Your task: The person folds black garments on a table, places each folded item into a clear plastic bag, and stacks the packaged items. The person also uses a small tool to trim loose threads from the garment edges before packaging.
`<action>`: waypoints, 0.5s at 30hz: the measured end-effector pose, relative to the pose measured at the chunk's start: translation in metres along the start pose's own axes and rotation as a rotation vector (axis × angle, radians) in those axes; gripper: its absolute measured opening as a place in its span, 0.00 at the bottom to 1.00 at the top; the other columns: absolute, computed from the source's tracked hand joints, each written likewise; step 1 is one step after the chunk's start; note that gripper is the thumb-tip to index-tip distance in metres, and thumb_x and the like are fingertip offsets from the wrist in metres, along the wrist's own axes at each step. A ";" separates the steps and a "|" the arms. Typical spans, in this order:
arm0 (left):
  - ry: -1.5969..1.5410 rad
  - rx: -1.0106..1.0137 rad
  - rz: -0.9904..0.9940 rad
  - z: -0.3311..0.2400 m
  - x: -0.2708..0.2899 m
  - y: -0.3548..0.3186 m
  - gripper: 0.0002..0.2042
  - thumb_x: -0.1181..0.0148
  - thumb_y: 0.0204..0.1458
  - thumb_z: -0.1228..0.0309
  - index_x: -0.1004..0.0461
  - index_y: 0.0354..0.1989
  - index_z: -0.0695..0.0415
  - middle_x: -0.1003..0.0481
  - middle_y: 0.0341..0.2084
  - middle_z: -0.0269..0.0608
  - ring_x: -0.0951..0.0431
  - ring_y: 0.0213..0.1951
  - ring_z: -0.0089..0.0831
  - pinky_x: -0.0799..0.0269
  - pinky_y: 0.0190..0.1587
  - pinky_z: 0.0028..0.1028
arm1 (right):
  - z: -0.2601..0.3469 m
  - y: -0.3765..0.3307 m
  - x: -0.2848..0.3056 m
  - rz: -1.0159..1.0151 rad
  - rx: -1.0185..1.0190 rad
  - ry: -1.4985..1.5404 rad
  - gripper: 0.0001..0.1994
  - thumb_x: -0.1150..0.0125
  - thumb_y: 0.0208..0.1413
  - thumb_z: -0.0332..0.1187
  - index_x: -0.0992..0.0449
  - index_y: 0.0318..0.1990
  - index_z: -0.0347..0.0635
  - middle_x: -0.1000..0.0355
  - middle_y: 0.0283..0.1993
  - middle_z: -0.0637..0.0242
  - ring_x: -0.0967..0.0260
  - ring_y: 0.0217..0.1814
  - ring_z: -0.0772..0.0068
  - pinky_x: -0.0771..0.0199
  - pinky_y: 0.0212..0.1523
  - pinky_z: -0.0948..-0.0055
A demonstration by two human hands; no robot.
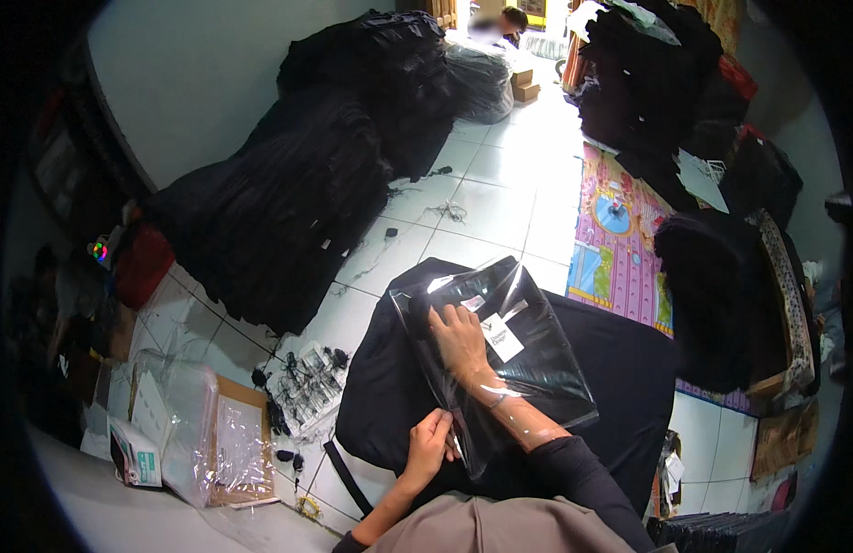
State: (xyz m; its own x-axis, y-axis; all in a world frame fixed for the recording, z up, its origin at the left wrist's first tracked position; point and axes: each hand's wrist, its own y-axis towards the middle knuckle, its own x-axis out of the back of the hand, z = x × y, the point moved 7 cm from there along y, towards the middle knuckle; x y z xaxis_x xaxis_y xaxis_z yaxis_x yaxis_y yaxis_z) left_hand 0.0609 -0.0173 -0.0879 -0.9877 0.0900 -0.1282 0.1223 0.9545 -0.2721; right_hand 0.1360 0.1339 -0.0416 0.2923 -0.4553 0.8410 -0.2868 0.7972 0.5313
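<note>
A clear plastic bag (557, 369) lies over dark cloth in front of me, with a folded black garment (450, 355) inside it. My right hand (461, 341) rests on the garment, fingers spread; shiny plastic covers the wrist and part of the forearm, so the arm reaches into the bag. Just right of those fingers is a white hang tag (502, 337). My left hand (430, 442) pinches the bag's near left edge. Beneath everything spreads a large black cloth (620, 369).
Black garments (297, 175) form a big heap at far left; another heap (643, 74) stands at far right. A carton with plastic bags (242, 442) sits at near left, beside a white tray of small black pieces (307, 387). A colourful mat (620, 249) lies right. Someone (500, 26) is far back.
</note>
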 end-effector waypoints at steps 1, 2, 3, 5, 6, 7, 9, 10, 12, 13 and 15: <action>0.039 -0.025 0.002 -0.002 -0.002 -0.001 0.16 0.52 0.66 0.64 0.32 0.27 0.60 0.30 0.14 0.35 0.29 0.13 0.21 0.38 0.15 0.21 | -0.004 -0.002 -0.007 0.108 -0.018 -0.034 0.25 0.43 0.52 0.32 0.29 0.60 0.50 0.34 0.36 0.67 0.35 0.41 0.66 0.35 0.44 0.67; 0.069 -0.039 0.020 -0.004 -0.005 -0.002 0.16 0.52 0.66 0.65 0.32 0.26 0.60 0.30 0.14 0.35 0.30 0.13 0.20 0.38 0.15 0.21 | -0.006 -0.004 0.000 0.033 -0.003 -0.030 0.26 0.43 0.52 0.31 0.31 0.62 0.51 0.34 0.36 0.67 0.35 0.41 0.66 0.35 0.44 0.68; 0.121 -0.018 0.001 -0.006 -0.004 -0.003 0.16 0.51 0.65 0.66 0.32 0.25 0.61 0.31 0.13 0.35 0.31 0.12 0.20 0.39 0.15 0.22 | -0.009 -0.005 0.002 0.023 -0.006 -0.032 0.28 0.44 0.52 0.29 0.33 0.64 0.52 0.34 0.36 0.66 0.35 0.40 0.66 0.34 0.44 0.68; 0.110 -0.107 0.069 -0.020 -0.012 -0.005 0.16 0.51 0.65 0.66 0.32 0.24 0.61 0.31 0.13 0.34 0.33 0.12 0.18 0.40 0.15 0.21 | -0.014 -0.006 0.007 -0.004 0.007 -0.010 0.32 0.45 0.52 0.26 0.37 0.68 0.56 0.35 0.34 0.65 0.35 0.39 0.66 0.34 0.43 0.68; 0.118 -0.135 0.100 -0.027 -0.013 -0.006 0.17 0.50 0.65 0.66 0.32 0.23 0.61 0.32 0.13 0.34 0.33 0.12 0.18 0.41 0.15 0.21 | -0.015 -0.005 0.010 -0.021 0.006 -0.032 0.31 0.44 0.53 0.27 0.36 0.68 0.56 0.36 0.36 0.63 0.33 0.42 0.65 0.33 0.46 0.65; 0.178 -0.130 0.121 -0.032 -0.013 -0.004 0.15 0.50 0.64 0.67 0.32 0.25 0.62 0.30 0.14 0.37 0.30 0.13 0.24 0.37 0.17 0.25 | -0.020 -0.004 0.000 0.114 -0.044 0.092 0.31 0.44 0.54 0.28 0.37 0.68 0.56 0.34 0.42 0.60 0.33 0.47 0.61 0.34 0.52 0.61; 0.469 -0.324 -0.015 -0.059 0.001 0.003 0.13 0.49 0.63 0.69 0.29 0.27 0.62 0.27 0.16 0.39 0.27 0.16 0.31 0.33 0.21 0.30 | -0.015 0.000 0.002 0.071 0.029 0.247 0.29 0.43 0.57 0.33 0.37 0.68 0.56 0.36 0.56 0.55 0.37 0.61 0.55 0.41 0.63 0.54; 0.625 -0.368 -0.078 -0.069 0.008 0.010 0.11 0.48 0.62 0.70 0.28 0.28 0.62 0.26 0.18 0.41 0.25 0.18 0.35 0.31 0.23 0.33 | -0.009 0.002 0.008 -0.036 0.138 0.280 0.28 0.43 0.58 0.36 0.38 0.68 0.56 0.39 0.65 0.53 0.41 0.68 0.52 0.47 0.69 0.51; 0.679 -0.458 -0.237 -0.091 0.032 0.033 0.11 0.49 0.61 0.69 0.25 0.45 0.61 0.21 0.39 0.51 0.21 0.42 0.48 0.27 0.46 0.42 | 0.000 0.001 -0.021 0.316 0.227 0.240 0.28 0.51 0.63 0.50 0.39 0.69 0.55 0.50 0.75 0.64 0.53 0.76 0.54 0.62 0.74 0.46; 0.876 -0.575 -0.234 -0.101 0.031 0.051 0.16 0.51 0.62 0.67 0.30 0.54 0.60 0.28 0.51 0.53 0.29 0.53 0.48 0.36 0.56 0.45 | 0.001 0.005 -0.018 0.243 0.244 0.202 0.27 0.52 0.63 0.50 0.39 0.68 0.55 0.48 0.75 0.65 0.53 0.76 0.54 0.62 0.74 0.45; 1.098 -0.655 -0.160 -0.107 0.028 0.099 0.24 0.56 0.64 0.61 0.41 0.67 0.59 0.43 0.67 0.53 0.46 0.69 0.48 0.55 0.68 0.50 | 0.001 0.005 -0.011 0.174 0.276 0.131 0.27 0.54 0.64 0.49 0.37 0.67 0.51 0.44 0.72 0.64 0.53 0.76 0.54 0.62 0.74 0.43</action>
State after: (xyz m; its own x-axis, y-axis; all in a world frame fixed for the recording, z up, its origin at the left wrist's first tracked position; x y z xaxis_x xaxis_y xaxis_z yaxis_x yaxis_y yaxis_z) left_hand 0.0347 0.1101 -0.0165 -0.5881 -0.1508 0.7946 0.2336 0.9089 0.3454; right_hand 0.1300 0.1428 -0.0483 0.3264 -0.2530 0.9107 -0.5732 0.7132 0.4036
